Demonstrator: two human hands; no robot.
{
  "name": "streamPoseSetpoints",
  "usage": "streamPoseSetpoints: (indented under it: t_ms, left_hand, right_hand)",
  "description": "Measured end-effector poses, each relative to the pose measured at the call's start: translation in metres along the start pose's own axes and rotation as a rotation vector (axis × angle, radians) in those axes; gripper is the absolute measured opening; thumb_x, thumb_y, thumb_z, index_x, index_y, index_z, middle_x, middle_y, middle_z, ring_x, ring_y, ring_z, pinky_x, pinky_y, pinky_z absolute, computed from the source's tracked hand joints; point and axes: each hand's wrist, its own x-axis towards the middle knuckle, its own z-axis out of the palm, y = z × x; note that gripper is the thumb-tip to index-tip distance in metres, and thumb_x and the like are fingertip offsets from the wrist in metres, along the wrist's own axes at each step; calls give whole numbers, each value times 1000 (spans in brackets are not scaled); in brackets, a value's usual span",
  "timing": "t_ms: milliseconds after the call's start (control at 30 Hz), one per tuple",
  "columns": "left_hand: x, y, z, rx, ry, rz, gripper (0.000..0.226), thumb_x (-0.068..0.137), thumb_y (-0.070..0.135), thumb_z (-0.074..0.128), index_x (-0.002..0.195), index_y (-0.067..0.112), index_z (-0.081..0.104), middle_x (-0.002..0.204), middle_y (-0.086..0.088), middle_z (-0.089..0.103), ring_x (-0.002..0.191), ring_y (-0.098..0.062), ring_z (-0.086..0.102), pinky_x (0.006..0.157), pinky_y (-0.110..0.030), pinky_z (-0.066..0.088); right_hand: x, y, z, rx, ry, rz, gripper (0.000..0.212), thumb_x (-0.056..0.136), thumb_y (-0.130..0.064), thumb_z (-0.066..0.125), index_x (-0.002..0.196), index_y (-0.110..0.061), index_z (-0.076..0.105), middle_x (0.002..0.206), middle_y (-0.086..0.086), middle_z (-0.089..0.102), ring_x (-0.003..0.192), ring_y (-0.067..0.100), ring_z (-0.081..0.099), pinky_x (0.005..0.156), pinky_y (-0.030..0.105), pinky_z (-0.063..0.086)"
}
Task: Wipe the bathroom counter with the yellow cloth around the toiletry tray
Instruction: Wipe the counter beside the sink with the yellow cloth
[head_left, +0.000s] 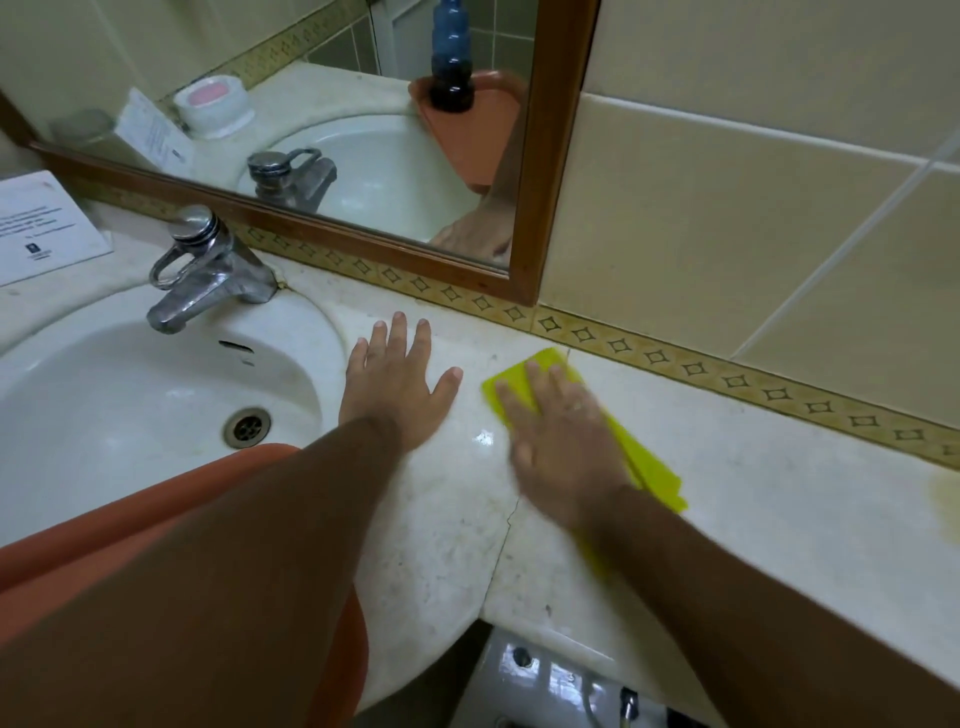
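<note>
My right hand (558, 431) lies flat, fingers spread, pressing the yellow cloth (649, 462) onto the bench (779, 493) — its long axis runs from the wall back toward me. My left hand (397, 384) rests open, holding nothing, between cloth and orange tray (130, 514).

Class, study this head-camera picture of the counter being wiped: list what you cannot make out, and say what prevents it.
Head view only:
- Orange tray: mostly hidden under the left arm; contents unseen.
- Yellow cloth: its middle is covered by the right hand, which is motion-blurred.
- Card: print too small, cut by the left edge.
- Blue bottle: seen only in the mirror, top cut off.
</note>
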Motion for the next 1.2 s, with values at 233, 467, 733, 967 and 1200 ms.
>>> streamPoseSetpoints:
  t_ms: [233, 467, 733, 967, 1200]
  left_hand:
    - [5, -8, 0, 6, 5, 41, 85, 91, 72, 10, 158, 20, 16, 168, -13, 14, 154, -37, 16, 122, -53, 15]
    - [-10, 21, -24, 193, -130, -44, 106, 71, 86, -16, 159, 29, 0, 170, -8, -4, 154, -40, -2, 119, -61, -2]
    - [-89, 172, 1, 98, -145, 365, 98, 77, 90, -2, 159, 37, 2, 170, -8, -3, 155, -39, 1, 121, -60, 0]
    - [-85, 172, 7, 61, -102, 365, 98, 77, 91, 0, 160, 37, 3, 170, -8, -2, 156, -36, 2, 124, -57, 6]
    - [-84, 170, 6, 64, -110, 354, 100, 76, 92, 4, 160, 38, 6, 170, -7, 0, 155, -37, 4, 123, -59, 7]
  right_hand:
    - [-174, 63, 12, 34, -26, -127, 63, 89, -37, 43, 151, -35, 30, 160, 7, 26, 147, 32, 24, 116, 44, 23]
    - [-316, 142, 2, 35, -94, 485, 62, 95, -54, 19, 154, -35, 10, 163, 0, 7, 151, 27, 9, 118, 41, 19]
    - [-321, 171, 14, 102, 8, 781, 62, 99, -51, 22, 156, -30, 8, 165, 7, 4, 151, 29, -1, 121, 44, 7]
    - [-205, 228, 0, 326, 187, 1385, 66, 100, -38, 25, 155, -7, 9, 164, 15, 6, 150, 33, 1, 122, 47, 6]
    - [-233, 179, 15, 137, 108, 481, 63, 94, -43, 30, 153, -22, 25, 162, 6, 22, 150, 28, 16, 121, 43, 18]
